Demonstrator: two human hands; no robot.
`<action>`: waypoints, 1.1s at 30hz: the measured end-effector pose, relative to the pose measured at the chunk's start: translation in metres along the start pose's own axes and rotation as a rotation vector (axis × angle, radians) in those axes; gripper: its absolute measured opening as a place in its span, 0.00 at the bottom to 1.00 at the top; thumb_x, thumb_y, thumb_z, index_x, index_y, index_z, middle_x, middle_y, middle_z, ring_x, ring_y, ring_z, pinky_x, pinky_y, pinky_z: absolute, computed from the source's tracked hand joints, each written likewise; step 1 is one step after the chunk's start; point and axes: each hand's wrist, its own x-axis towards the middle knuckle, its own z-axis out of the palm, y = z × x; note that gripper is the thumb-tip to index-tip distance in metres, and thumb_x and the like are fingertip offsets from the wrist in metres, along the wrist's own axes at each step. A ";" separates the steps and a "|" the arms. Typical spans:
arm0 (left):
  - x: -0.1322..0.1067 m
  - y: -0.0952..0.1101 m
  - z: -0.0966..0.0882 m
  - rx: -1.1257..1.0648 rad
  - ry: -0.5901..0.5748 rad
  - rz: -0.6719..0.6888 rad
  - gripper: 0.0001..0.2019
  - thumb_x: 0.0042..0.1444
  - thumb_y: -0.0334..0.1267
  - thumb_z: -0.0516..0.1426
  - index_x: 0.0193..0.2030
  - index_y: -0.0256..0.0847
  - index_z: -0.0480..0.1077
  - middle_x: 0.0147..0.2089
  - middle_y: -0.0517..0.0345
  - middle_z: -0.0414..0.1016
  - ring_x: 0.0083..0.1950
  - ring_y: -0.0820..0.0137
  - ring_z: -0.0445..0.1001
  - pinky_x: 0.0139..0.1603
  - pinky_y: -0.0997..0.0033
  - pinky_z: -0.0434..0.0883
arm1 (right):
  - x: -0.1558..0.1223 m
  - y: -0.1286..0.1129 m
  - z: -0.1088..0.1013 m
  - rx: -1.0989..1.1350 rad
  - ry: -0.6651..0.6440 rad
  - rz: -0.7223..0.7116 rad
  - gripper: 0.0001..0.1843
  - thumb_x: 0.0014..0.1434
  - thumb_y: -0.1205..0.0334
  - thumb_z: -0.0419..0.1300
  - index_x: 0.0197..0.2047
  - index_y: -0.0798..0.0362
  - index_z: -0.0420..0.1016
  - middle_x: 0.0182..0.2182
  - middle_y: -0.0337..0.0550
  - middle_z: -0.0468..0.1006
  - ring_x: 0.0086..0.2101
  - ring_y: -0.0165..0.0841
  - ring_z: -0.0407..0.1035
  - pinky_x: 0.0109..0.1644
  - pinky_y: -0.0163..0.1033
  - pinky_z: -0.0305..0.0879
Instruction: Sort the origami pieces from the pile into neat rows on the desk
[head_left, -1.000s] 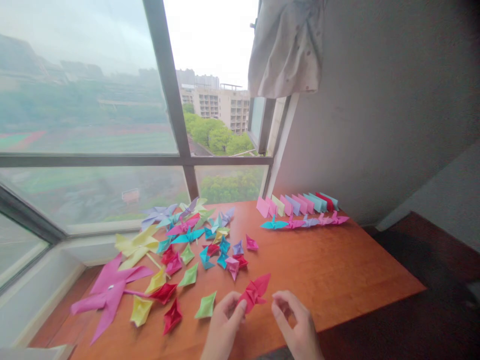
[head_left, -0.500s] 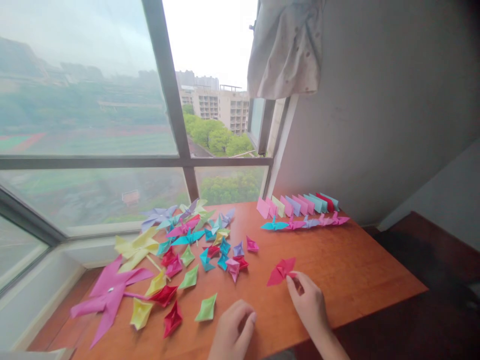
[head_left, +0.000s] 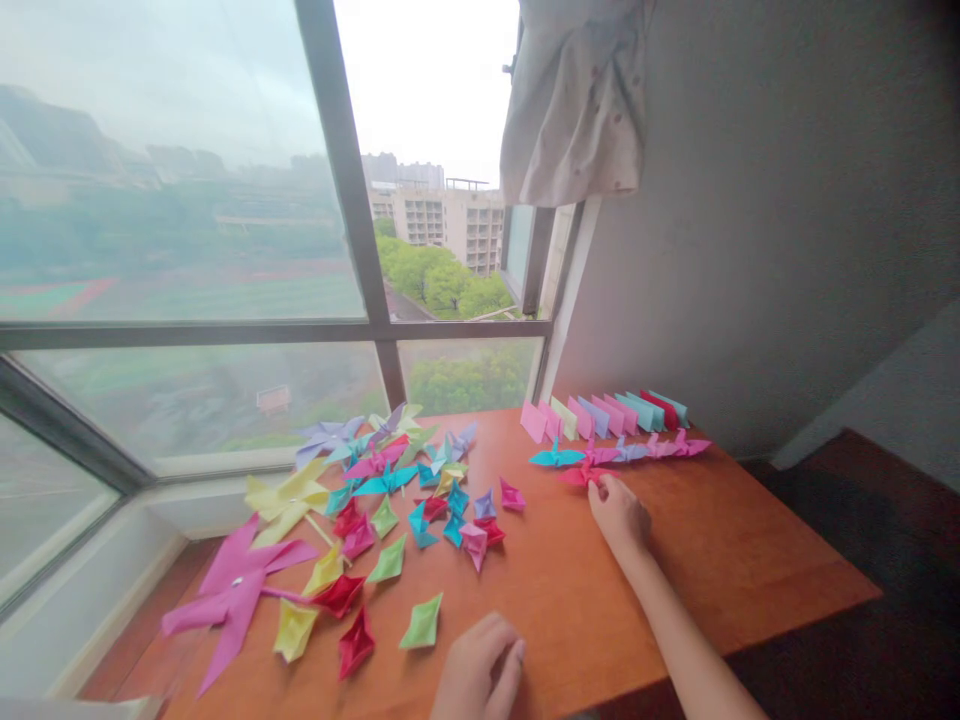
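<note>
My right hand reaches far across the wooden table and pinches a red paper crane, setting it just below the row of folded cranes. Its fingers are closed on the crane's tail. A teal crane heads that row at the left. My left hand rests curled on the near edge of the table with nothing in it that I can see.
A row of folded paper pieces stands behind the cranes by the wall. Several coloured origami pieces and a large pink pinwheel lie at the left. A window runs behind; a cloth hangs above.
The red crane passed from both hands to my right hand, which carried it away from me to the crane row. My left hand dropped to the table edge.
</note>
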 end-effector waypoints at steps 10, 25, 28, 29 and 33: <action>0.002 0.001 -0.002 -0.016 0.025 0.031 0.16 0.66 0.39 0.48 0.28 0.40 0.67 0.28 0.55 0.70 0.29 0.70 0.68 0.31 0.74 0.62 | 0.007 -0.007 0.004 -0.014 -0.047 0.021 0.13 0.64 0.55 0.54 0.33 0.50 0.75 0.31 0.42 0.77 0.26 0.29 0.65 0.27 0.36 0.41; 0.001 -0.001 0.000 -0.007 0.012 0.022 0.13 0.65 0.36 0.50 0.28 0.40 0.66 0.28 0.56 0.70 0.30 0.70 0.68 0.31 0.74 0.62 | 0.008 -0.009 0.007 0.048 -0.049 0.031 0.12 0.63 0.53 0.54 0.35 0.49 0.74 0.33 0.41 0.77 0.29 0.31 0.68 0.28 0.35 0.46; 0.000 -0.002 0.001 0.002 0.017 0.025 0.13 0.65 0.35 0.50 0.28 0.41 0.67 0.28 0.56 0.70 0.29 0.70 0.68 0.31 0.74 0.62 | 0.005 -0.008 0.008 0.076 0.000 0.023 0.12 0.62 0.52 0.54 0.37 0.50 0.73 0.33 0.41 0.77 0.30 0.31 0.68 0.28 0.35 0.48; 0.000 -0.002 0.001 0.001 0.025 0.030 0.13 0.64 0.35 0.50 0.28 0.41 0.67 0.28 0.56 0.70 0.29 0.70 0.68 0.31 0.74 0.62 | 0.003 -0.007 0.009 0.098 0.029 0.018 0.12 0.62 0.51 0.54 0.37 0.51 0.72 0.32 0.41 0.76 0.30 0.31 0.68 0.28 0.35 0.48; 0.001 -0.003 0.002 -0.013 0.040 0.044 0.13 0.64 0.36 0.50 0.29 0.41 0.68 0.27 0.56 0.71 0.29 0.69 0.69 0.30 0.74 0.62 | -0.008 -0.008 0.010 0.233 0.095 -0.021 0.15 0.61 0.49 0.52 0.35 0.52 0.71 0.29 0.43 0.76 0.29 0.33 0.68 0.29 0.35 0.52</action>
